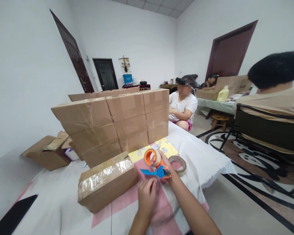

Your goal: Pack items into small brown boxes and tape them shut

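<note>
My right hand (163, 166) is closed around an orange and blue tape dispenser (154, 162) loaded with clear tape, held just above the table. My left hand (146, 195) hovers close below it with fingers curled, pinching near the blue blade end; what it holds, if anything, is too small to make out. A taped cardboard box (107, 183) lies just to the left of both hands. A spare roll of tape (178, 163) rests flat on the table right of the dispenser.
A wall of stacked sealed cardboard boxes (117, 122) stands behind on the cloth-covered table (203, 160). An open box (47, 150) lies at the far left. A seated person (182, 104) is beyond the table, another person in a chair (274, 107) at right.
</note>
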Motion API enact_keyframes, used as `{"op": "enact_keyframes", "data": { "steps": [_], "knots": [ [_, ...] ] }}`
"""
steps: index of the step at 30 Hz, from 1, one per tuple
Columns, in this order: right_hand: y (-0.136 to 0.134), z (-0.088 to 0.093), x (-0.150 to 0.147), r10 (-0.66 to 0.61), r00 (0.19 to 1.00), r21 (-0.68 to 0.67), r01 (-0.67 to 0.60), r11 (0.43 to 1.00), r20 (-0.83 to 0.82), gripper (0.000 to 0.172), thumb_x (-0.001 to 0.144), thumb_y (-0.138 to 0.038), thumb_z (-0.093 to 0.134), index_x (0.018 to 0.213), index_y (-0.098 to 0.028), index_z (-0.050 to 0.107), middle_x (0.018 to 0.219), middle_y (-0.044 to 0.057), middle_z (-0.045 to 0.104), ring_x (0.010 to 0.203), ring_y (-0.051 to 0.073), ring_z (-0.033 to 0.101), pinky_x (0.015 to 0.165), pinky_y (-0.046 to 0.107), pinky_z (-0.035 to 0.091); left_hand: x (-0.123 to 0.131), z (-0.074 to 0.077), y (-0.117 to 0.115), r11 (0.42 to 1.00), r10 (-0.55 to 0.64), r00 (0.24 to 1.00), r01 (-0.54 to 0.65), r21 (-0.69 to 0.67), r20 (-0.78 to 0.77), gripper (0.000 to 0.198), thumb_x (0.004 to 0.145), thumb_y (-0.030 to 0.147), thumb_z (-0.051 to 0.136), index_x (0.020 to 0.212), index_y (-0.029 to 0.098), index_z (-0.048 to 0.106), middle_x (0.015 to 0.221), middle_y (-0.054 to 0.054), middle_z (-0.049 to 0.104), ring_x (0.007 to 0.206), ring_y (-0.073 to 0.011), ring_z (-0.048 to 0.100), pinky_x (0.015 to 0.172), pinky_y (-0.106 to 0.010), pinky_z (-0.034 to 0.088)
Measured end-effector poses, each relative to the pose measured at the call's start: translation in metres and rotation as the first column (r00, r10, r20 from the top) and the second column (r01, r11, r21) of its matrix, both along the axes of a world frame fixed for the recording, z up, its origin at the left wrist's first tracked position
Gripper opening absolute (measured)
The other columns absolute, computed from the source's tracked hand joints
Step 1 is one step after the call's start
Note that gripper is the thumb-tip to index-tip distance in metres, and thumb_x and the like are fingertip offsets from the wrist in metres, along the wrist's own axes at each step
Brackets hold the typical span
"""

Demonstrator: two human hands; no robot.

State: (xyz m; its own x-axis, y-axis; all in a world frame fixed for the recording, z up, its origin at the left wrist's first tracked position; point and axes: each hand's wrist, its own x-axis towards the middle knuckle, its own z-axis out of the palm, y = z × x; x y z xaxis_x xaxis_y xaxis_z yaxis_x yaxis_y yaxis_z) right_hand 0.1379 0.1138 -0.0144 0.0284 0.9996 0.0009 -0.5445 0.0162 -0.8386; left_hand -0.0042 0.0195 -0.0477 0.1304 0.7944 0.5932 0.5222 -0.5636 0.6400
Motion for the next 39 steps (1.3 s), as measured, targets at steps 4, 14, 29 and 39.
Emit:
{"op": "enact_keyframes", "data": {
  "steps": [4,14,29,39],
  "knots": [
    [0.025,0.012,0.0,-0.213,0.977,0.056,0.211,0.976,0.028,0.041,0.085,-0.06,0.06,0.088,-0.019,0.064,0.081,0.002,0.073,0.07,0.017,0.066,0.072,0.029,0.054,0.0,0.001,-0.002,0.955,0.045,0.95,0.05,-0.291,0.311,0.037,0.097,0.046,0.048,0.101,0.019,0.074,0.072,-0.004,0.071,0.068,-0.0207,0.065,0.068,-0.031,0.05],
    [0.061,0.027,-0.019,-0.091,0.884,0.04,0.082,0.996,0.459,0.028,0.081,-0.038,0.071,0.068,-0.016,0.061,0.059,0.001,0.062,0.066,0.018,0.058,0.068,0.029,0.046,-0.006,0.005,-0.007,0.964,0.083,0.777,0.098,-0.249,0.624,0.046,0.094,0.048,0.054,0.124,0.016,0.066,0.078,-0.003,0.065,0.072,-0.0152,0.061,0.073,-0.028,0.05],
    [-0.062,0.102,-0.035,-0.156,0.342,0.316,-0.484,0.816,0.927,0.017,0.084,-0.035,0.07,0.076,-0.021,0.072,0.1,0.009,0.069,0.098,0.024,0.063,0.087,0.037,0.047,-0.019,0.022,-0.019,0.943,0.007,0.653,0.248,-0.222,0.757,0.061,0.096,0.041,0.055,0.149,0.02,0.034,0.071,0.003,0.061,0.064,-0.0142,0.06,0.064,-0.026,0.049],
    [-0.035,0.181,-0.086,-0.304,0.397,0.488,-0.538,0.687,0.866,0.025,0.09,-0.044,0.066,0.078,-0.022,0.071,0.11,0.008,0.065,0.109,0.025,0.057,0.1,0.045,0.041,-0.133,0.09,-0.015,0.819,0.534,0.837,-0.548,0.172,0.12,0.022,0.092,0.031,0.06,0.11,0.025,0.071,0.112,-0.007,0.076,0.112,-0.0281,0.065,0.1,-0.045,0.037]
  ]
}}
